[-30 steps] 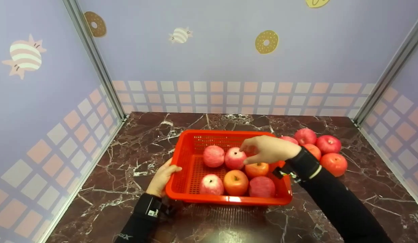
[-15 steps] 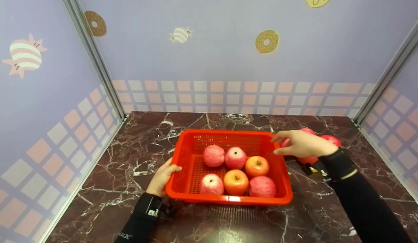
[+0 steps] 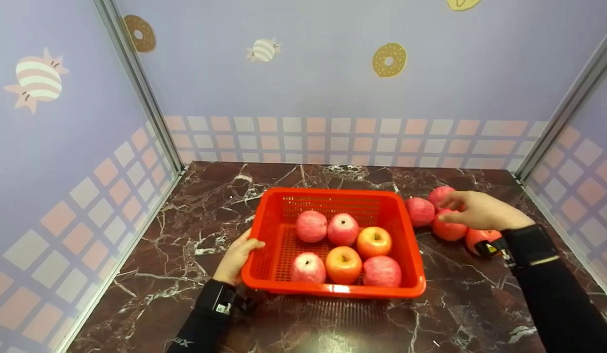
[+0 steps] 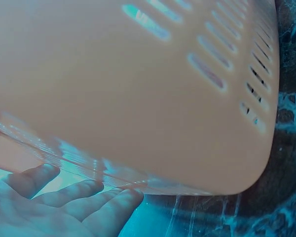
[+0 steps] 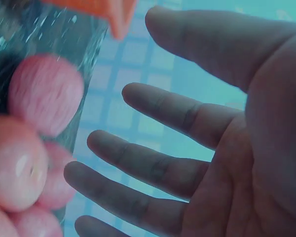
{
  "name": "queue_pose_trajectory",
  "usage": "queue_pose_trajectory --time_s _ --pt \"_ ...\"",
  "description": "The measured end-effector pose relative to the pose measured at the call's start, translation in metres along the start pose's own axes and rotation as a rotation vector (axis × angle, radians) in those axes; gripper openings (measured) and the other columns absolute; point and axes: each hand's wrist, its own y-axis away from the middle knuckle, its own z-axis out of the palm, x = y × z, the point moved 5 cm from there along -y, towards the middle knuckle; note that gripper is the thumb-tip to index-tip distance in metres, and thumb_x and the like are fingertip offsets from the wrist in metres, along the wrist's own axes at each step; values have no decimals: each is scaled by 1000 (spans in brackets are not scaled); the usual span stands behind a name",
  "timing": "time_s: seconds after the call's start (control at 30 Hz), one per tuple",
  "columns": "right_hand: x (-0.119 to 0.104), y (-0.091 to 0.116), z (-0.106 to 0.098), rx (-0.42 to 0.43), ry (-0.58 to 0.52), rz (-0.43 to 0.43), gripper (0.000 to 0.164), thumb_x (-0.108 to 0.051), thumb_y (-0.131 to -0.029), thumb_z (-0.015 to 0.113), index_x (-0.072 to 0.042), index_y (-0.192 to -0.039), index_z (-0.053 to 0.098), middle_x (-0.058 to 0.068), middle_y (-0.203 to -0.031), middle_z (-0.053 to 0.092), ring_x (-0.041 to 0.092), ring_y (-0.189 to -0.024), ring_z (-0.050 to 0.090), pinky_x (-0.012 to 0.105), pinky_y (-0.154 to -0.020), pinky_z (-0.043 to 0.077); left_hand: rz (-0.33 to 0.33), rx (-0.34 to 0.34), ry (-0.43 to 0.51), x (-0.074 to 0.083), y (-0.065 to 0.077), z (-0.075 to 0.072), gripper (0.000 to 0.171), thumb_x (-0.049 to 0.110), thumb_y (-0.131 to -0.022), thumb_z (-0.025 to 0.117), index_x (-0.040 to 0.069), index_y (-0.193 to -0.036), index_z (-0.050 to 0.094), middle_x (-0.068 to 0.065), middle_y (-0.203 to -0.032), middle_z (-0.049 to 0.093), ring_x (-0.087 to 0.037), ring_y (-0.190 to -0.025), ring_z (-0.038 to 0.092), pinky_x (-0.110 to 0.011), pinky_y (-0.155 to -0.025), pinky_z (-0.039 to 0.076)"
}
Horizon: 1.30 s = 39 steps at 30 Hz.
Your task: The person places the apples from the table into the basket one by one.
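My left hand (image 3: 237,257) holds the left side of a red plastic basket (image 3: 333,290), thumb over its rim. In the left wrist view its fingers (image 4: 111,212) lie extended against the basket's underside. Several apples sit inside, among them a pink apple (image 3: 312,226) and an orange-yellow apple (image 3: 343,265). To the right, my right hand (image 3: 485,211) hovers over a group of loose apples, partly covering them. A pink apple (image 3: 420,212) and a redder apple (image 3: 449,225) show beside it. In the right wrist view the fingers (image 5: 158,103) are spread, holding nothing.
The basket stands on a dark marbled tabletop (image 3: 186,274). Purple patterned panels (image 3: 323,73) enclose the back and both sides, joined by metal corner posts (image 3: 141,88). The loose apples lie close to the basket's right rim.
My right hand has moved right, from above the apples in the basket to over the loose apples outside it. The left hand and the basket have stayed in place.
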Motion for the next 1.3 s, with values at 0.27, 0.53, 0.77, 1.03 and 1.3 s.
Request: queue_pose_trajectory --time_s 0.27,0.53,0.77,1.03,1.3 --pt "38 2 -3 3 26 75 47 -44 -93 72 -4 -118 67 13 -105 72 26 -91 66 41 -77 53 -1 3 14 0 1 0 66 2 -99 45 1 -161 25 -17 -128 66 -25 -108 70 -42 -95 61" --pt "71 4 1 -14 35 126 42 -36 -90 74 -1 -111 66 17 -97 69 24 -82 63 33 -68 47 -1 0 15 0 2 0 66 2 -99 45 0 -161 24 -17 -128 66 -26 -108 70 -43 -95 61" --pt "89 4 8 -47 34 147 42 -34 -89 75 3 -107 65 15 -92 72 20 -77 65 32 -68 49 7 -24 31 0 1 1 65 1 -99 44 -1 -160 23 -13 -123 67 -25 -108 70 -40 -94 61" --pt "98 2 16 -38 49 147 44 -33 -86 79 4 -105 65 14 -89 73 26 -78 65 36 -70 51 3 -37 35 -1 1 0 66 2 -99 43 0 -161 21 -15 -127 65 -26 -110 70 -43 -96 60" --pt "108 2 25 -68 68 168 60 -34 -82 80 12 -115 61 9 -83 67 26 -77 58 34 -70 47 0 -13 11 0 -1 0 65 2 -99 45 0 -161 24 -17 -128 64 -26 -109 69 -41 -94 61"
